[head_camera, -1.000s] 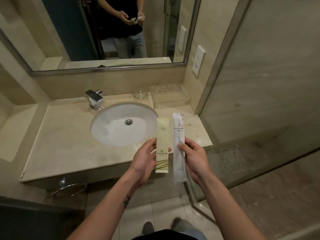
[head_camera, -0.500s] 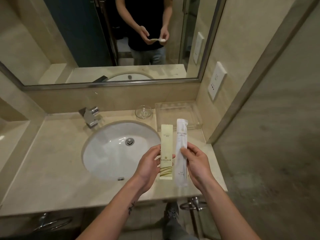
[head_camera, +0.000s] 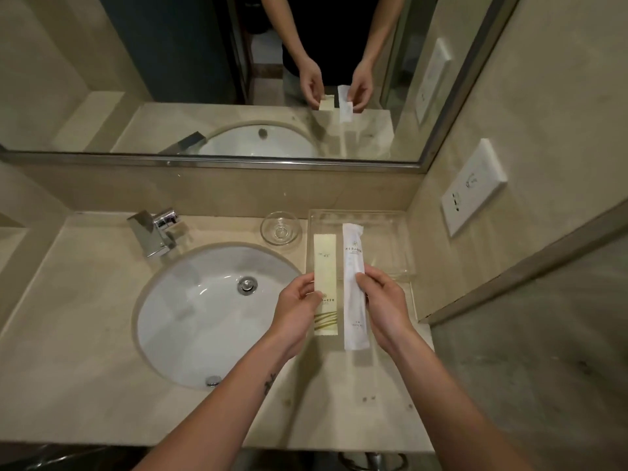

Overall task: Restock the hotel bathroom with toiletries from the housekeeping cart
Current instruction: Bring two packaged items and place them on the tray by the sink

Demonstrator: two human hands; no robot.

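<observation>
My left hand (head_camera: 296, 314) pinches a long pale yellow sachet (head_camera: 325, 266) with green lines near its lower end. My right hand (head_camera: 384, 307) pinches a long white packet (head_camera: 352, 253) beside it. Both packets are held upright over the right side of the beige counter (head_camera: 85, 334), and their top ends overlap a clear plastic tray (head_camera: 390, 239) that sits in the back right corner against the wall. Nothing else shows in the tray.
A white oval sink (head_camera: 210, 311) with a chrome tap (head_camera: 153, 232) fills the counter's middle. A small clear glass dish (head_camera: 280, 228) stands left of the tray. A wide mirror (head_camera: 204, 79) hangs above. Wall sockets (head_camera: 472, 188) are on the right.
I have stepped closer to the counter and look more steeply down. Both hands with their packets have moved forward over the counter, toward the clear tray.
</observation>
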